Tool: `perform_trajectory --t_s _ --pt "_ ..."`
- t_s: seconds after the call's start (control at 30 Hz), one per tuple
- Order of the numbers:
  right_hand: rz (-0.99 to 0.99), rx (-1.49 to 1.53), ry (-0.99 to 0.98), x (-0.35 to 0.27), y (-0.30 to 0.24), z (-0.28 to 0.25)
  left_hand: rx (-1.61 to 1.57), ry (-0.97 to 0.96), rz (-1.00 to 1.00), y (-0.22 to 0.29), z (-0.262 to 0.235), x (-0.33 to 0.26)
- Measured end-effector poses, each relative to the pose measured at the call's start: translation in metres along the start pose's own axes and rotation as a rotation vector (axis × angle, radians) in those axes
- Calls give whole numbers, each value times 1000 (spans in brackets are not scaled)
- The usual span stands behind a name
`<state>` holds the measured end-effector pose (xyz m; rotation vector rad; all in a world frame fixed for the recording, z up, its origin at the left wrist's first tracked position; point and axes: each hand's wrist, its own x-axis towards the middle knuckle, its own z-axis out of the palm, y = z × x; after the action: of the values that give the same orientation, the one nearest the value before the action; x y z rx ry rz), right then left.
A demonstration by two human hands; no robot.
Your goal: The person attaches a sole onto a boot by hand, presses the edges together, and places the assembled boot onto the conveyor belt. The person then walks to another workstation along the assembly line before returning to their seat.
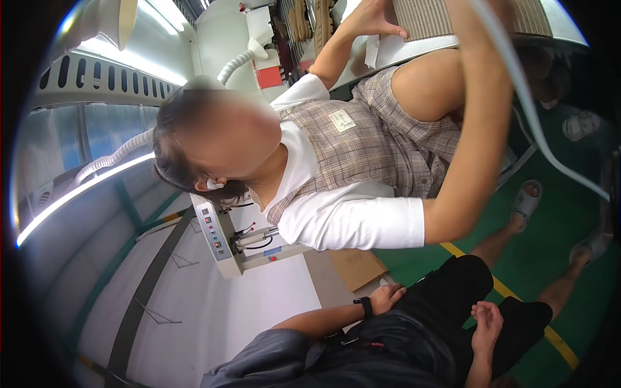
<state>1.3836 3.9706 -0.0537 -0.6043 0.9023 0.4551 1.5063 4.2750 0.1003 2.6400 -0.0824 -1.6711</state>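
Neither of my own hands can be made out in the head view. The scene lies on its side. A person in a plaid pinafore [362, 139] and white shirt sits close by. That person's one hand [378, 18] rests with spread fingers at the edge of a ribbed, cardboard-like brown sheet [424, 19]. Their other arm [482, 123] stretches past the sheet, its hand cut off by the upper edge. A white cable [527, 97] hangs blurred across that side. Farther off, a second person in dark clothes [362, 352] sits with one hand [387, 299] on the lap and the other [486, 326] loosely curled.
A grey machine with a button panel [217, 231] stands behind the plaid-clothed person. Ribbed white hoses [116, 157] and strip lights [84, 200] run along the left. A cardboard piece [356, 268] lies by the green floor [414, 249], which carries a yellow line [559, 346].
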Motion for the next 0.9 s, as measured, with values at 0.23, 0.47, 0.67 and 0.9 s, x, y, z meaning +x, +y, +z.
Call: perform_trajectory --t_s 0.23,0.47,0.67,0.9 --pt "-197 -335 -80 -5 -1 30 5 15 -67 18 -9 4" --pt "37 283 -606 13 -96 133 -33 -46 -153 16 10 -2" --pt "-43 566 -866 13 -135 164 -216 232 -20 -28 51 1" --pt "164 444 -747 40 -83 158 -149 131 -71 -24 42 7"
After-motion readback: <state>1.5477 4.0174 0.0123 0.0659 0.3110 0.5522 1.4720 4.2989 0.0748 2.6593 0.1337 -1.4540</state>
